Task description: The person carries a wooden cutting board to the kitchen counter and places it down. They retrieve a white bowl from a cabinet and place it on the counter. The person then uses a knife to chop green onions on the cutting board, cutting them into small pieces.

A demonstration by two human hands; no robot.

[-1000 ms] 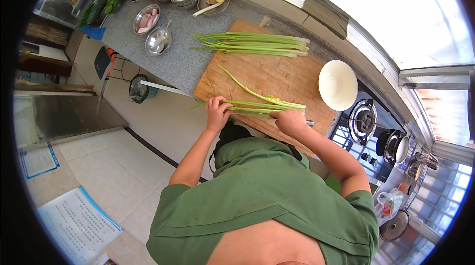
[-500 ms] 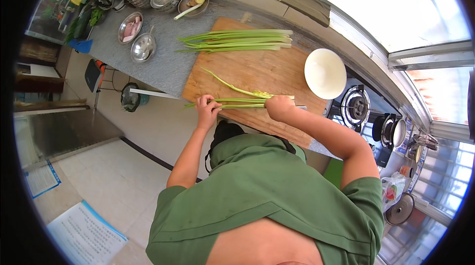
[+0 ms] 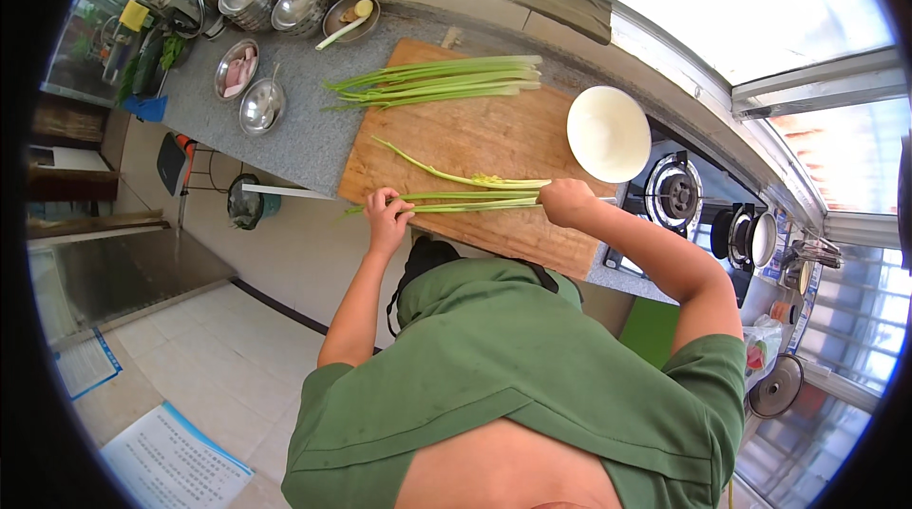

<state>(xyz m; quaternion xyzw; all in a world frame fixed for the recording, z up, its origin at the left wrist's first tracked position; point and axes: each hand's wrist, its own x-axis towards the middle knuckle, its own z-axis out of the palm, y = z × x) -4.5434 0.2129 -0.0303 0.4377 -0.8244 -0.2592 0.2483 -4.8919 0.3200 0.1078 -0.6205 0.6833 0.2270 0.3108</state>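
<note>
Pinches green stalks (image 3: 470, 195) near their left end with the left hand (image 3: 387, 212), along the near side of the cutting board (image 3: 446, 140); clenches the right hand (image 3: 567, 202) at their right end, around a mostly hidden handle (image 3: 608, 199); has a loose stalk (image 3: 423, 165) just beyond, and a bunch (image 3: 456, 78) farther off, overhanging left; has a white bowl (image 3: 609, 132) in the way at right, before the stove (image 3: 676, 191); has metal bowls (image 3: 258, 108), one holding meat (image 3: 235, 77), on the far-left counter (image 3: 309, 134).
</note>
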